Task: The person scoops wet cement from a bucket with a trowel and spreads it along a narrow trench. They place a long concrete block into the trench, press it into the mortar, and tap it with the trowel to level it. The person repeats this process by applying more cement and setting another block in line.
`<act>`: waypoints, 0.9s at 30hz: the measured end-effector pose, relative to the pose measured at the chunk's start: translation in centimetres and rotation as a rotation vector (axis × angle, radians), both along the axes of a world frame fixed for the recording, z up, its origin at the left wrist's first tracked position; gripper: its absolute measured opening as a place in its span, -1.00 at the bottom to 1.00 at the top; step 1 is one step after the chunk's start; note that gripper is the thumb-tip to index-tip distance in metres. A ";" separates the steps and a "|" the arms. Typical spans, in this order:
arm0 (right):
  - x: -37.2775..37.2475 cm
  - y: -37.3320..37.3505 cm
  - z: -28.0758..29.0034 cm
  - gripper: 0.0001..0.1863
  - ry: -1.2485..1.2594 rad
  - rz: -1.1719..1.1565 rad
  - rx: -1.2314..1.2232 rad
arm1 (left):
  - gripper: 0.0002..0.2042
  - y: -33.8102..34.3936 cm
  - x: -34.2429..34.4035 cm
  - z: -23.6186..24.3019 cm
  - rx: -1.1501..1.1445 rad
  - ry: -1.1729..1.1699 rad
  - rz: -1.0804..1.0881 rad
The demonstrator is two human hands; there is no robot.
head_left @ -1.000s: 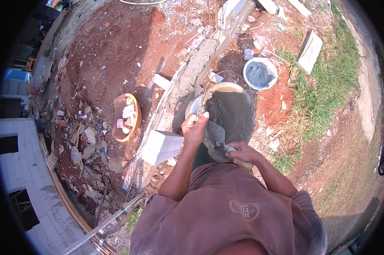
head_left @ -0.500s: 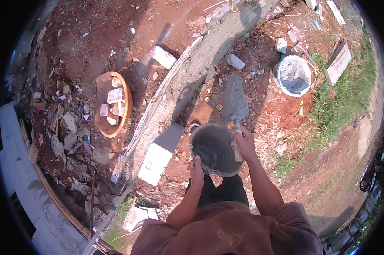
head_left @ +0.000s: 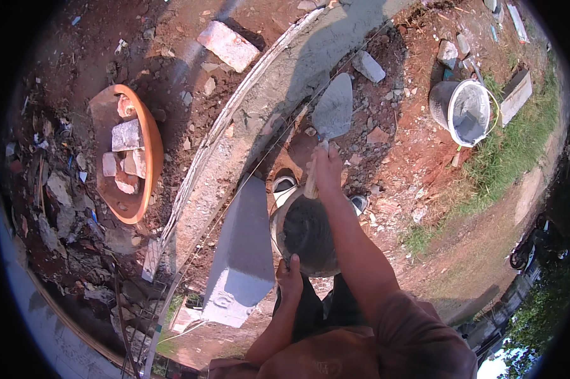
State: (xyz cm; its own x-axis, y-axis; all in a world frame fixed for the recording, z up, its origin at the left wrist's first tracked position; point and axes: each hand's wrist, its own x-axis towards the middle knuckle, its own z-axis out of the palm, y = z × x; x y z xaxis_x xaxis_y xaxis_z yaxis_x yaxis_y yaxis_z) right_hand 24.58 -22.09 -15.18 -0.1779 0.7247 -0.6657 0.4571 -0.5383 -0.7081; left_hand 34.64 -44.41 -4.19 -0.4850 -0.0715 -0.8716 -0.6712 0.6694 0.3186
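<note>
My right hand (head_left: 326,172) is closed round the wooden handle of a trowel (head_left: 334,104). The trowel's wide grey blade points away from me, beyond the far rim of a dark bucket (head_left: 307,237). My left hand (head_left: 290,279) grips that bucket's near-left rim, thumb on top. Wet grey mortar smears the bucket's inside; its depth is hard to judge. Just left of the bucket stands a long grey block (head_left: 242,243). Past the block runs a low wall (head_left: 231,136) with mortar on its top, and a thin string (head_left: 269,155) stretches along its near side.
An orange basin (head_left: 151,155) with several broken bricks lies to the left. A white bucket (head_left: 455,101) of grey mortar stands at the right, near a slab (head_left: 517,96) and grass. A loose brick (head_left: 229,45) lies beyond the wall. My shoes (head_left: 285,184) are among rubble.
My right hand has carried the trowel from the bucket's right side leftward and forward over its far rim. My left hand keeps hold of the bucket. The view has shifted, and the block appears larger.
</note>
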 end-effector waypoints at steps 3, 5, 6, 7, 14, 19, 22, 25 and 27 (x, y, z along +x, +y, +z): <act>3.6 3.9 0.1 -0.58 -0.269 0.537 0.369 | -0.63 -0.3 0.6 -0.7 0.016 0.100 0.022; 2.8 7.2 0.8 -0.53 -0.381 0.878 0.360 | -0.63 0.3 0.1 -0.1 0.025 0.104 0.029; 1.9 9.2 1.1 -0.51 -0.436 1.045 0.352 | -0.63 0.5 0.0 -0.1 0.029 0.099 0.018; 1.4 10.9 0.9 -0.49 -0.480 1.126 0.384 | -0.63 0.6 0.0 0.0 0.029 0.087 0.003; -2.6 25.1 -2.1 -0.39 -0.627 1.284 0.503 | -0.64 2.6 -0.9 0.6 -0.123 -0.015 0.036; -4.5 31.4 -3.1 -0.40 -0.543 1.104 0.429 | -0.65 2.6 0.6 -0.6 -0.044 0.098 0.132; -3.8 32.1 -4.3 -0.46 -0.310 0.760 0.048 | -0.67 4.2 0.3 -1.0 -0.015 0.106 0.152; -4.0 25.9 -2.4 -0.52 -0.167 0.692 -0.225 | -0.67 7.1 -0.7 0.6 -0.005 0.134 0.176; -1.1 22.6 -2.0 -0.51 -0.188 0.831 -0.218 | -0.68 8.3 -1.2 1.3 -0.001 0.122 0.134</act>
State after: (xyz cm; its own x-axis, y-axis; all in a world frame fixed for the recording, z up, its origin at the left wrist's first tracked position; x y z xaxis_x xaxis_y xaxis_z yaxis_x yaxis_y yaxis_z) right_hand 23.52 0.50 -17.14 -0.4650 0.2629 -0.8454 0.8596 -0.0945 -0.5022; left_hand 33.45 -36.06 -2.93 -0.5736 -0.1433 -0.8065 -0.7104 0.5771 0.4028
